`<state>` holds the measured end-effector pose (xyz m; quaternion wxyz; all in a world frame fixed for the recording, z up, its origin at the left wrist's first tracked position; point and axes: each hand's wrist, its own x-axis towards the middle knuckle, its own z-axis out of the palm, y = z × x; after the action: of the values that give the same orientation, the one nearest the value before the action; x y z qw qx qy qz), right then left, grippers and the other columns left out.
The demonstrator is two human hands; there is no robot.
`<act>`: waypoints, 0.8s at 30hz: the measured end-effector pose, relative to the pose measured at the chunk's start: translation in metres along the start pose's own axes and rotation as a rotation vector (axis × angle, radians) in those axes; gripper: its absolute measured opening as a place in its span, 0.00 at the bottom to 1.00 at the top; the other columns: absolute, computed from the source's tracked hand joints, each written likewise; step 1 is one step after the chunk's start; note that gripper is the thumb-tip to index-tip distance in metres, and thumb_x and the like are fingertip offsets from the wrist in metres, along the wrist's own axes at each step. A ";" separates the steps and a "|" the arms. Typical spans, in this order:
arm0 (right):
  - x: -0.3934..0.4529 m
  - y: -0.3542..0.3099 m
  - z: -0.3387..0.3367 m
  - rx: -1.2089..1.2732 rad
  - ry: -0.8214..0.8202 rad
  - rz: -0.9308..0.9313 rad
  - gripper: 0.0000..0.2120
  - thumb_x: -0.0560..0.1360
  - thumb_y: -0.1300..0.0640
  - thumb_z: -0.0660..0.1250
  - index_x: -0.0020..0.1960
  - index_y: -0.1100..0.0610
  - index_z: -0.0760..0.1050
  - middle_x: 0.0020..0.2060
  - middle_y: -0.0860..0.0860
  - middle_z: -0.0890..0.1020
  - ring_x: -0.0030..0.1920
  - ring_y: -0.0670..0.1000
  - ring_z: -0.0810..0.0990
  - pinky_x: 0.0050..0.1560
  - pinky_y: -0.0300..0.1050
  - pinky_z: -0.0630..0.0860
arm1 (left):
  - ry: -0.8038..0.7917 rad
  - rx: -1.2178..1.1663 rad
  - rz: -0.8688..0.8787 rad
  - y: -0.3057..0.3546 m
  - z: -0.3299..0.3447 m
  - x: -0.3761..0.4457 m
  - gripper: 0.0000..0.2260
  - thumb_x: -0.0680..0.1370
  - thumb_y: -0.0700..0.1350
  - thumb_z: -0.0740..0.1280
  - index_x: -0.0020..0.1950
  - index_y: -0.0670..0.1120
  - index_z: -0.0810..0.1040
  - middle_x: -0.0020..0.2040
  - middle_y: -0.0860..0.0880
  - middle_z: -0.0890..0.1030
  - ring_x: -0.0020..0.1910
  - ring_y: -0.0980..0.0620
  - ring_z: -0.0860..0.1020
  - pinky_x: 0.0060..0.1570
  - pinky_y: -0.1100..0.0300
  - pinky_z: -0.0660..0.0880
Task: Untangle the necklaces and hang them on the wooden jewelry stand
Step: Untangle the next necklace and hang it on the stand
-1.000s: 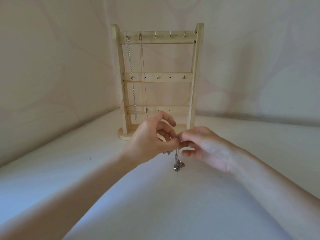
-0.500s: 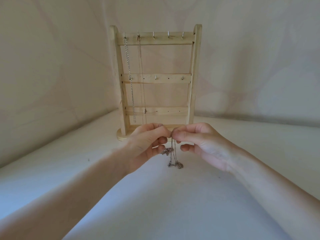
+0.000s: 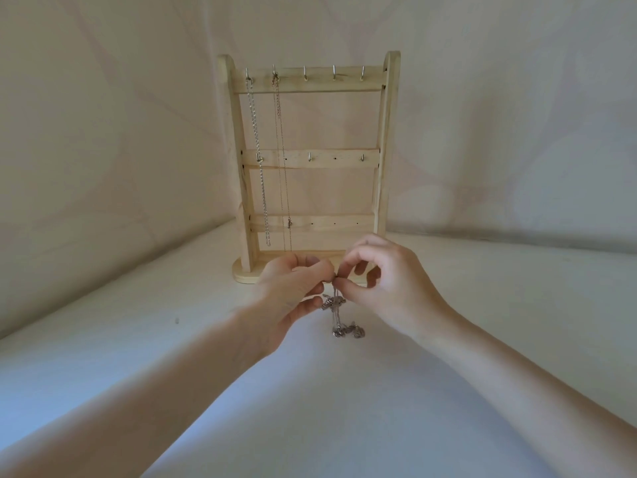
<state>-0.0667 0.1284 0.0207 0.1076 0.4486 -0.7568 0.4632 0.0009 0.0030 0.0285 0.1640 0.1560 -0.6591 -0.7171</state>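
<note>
- Head view: we're mid-untangle here. The left hand (image 3: 293, 288) and right hand (image 3: 379, 281) both pinch the tangled necklace (image 3: 339, 315) at the top, just in front of the stand's base; its knotted end dangles to the white surface (image 3: 344, 408).
- Next I'd guess it needs teasing apart gently, then a lift to a free hook (image 3: 305, 77).
- Around it: the wooden jewelry stand (image 3: 387, 150) already has a chunky chain (image 3: 258, 160) and a thin chain (image 3: 281, 150) hanging at its left. They're beside the free hooks, so watch for snagging.
</note>
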 end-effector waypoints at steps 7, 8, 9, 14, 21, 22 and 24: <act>0.000 0.007 0.002 -0.045 -0.007 -0.052 0.17 0.67 0.62 0.72 0.33 0.44 0.69 0.39 0.43 0.71 0.41 0.42 0.70 0.40 0.32 0.62 | 0.018 0.166 0.176 -0.003 0.004 -0.003 0.08 0.72 0.35 0.68 0.43 0.45 0.71 0.32 0.53 0.78 0.27 0.56 0.70 0.34 0.66 0.71; 0.000 0.008 0.002 -0.049 -0.020 -0.058 0.16 0.67 0.62 0.72 0.34 0.44 0.69 0.39 0.44 0.72 0.41 0.42 0.70 0.41 0.33 0.62 | 0.010 0.203 0.203 -0.003 0.004 -0.004 0.08 0.72 0.35 0.68 0.43 0.45 0.70 0.31 0.53 0.78 0.24 0.57 0.70 0.32 0.67 0.70; 0.000 0.009 0.001 -0.055 -0.034 -0.063 0.15 0.67 0.62 0.72 0.34 0.45 0.70 0.40 0.45 0.72 0.41 0.43 0.70 0.42 0.34 0.63 | 0.003 0.228 0.220 -0.002 0.004 -0.004 0.09 0.72 0.34 0.67 0.43 0.45 0.70 0.32 0.53 0.79 0.23 0.59 0.70 0.30 0.68 0.70; 0.000 0.008 0.001 -0.033 -0.034 -0.061 0.15 0.69 0.60 0.72 0.35 0.43 0.71 0.43 0.44 0.72 0.43 0.42 0.71 0.44 0.34 0.63 | -0.004 0.158 0.135 -0.001 0.001 -0.002 0.08 0.72 0.35 0.67 0.46 0.44 0.71 0.28 0.55 0.76 0.27 0.60 0.72 0.30 0.68 0.72; 0.002 0.010 0.001 -0.056 -0.037 -0.074 0.09 0.68 0.59 0.73 0.36 0.48 0.75 0.46 0.46 0.71 0.45 0.43 0.71 0.43 0.36 0.64 | -0.046 0.134 0.052 -0.002 -0.004 0.001 0.07 0.72 0.35 0.67 0.43 0.45 0.72 0.29 0.54 0.75 0.30 0.57 0.72 0.31 0.68 0.72; 0.001 0.011 0.002 -0.087 -0.037 -0.094 0.07 0.67 0.57 0.72 0.36 0.48 0.75 0.46 0.46 0.70 0.45 0.42 0.70 0.45 0.39 0.64 | -0.058 0.132 0.039 -0.003 -0.004 0.001 0.07 0.72 0.35 0.67 0.43 0.44 0.72 0.29 0.54 0.75 0.30 0.57 0.72 0.31 0.68 0.72; 0.000 0.009 0.002 -0.146 -0.045 -0.142 0.04 0.65 0.52 0.68 0.36 0.51 0.75 0.46 0.43 0.69 0.43 0.40 0.69 0.46 0.40 0.62 | -0.096 0.125 0.000 -0.003 -0.004 0.001 0.06 0.71 0.34 0.67 0.42 0.44 0.72 0.29 0.52 0.75 0.29 0.57 0.72 0.30 0.68 0.72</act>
<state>-0.0733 0.1287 0.0136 0.1556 0.5022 -0.7570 0.3880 0.0021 -0.0007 0.0249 0.1222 0.1313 -0.7098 -0.6812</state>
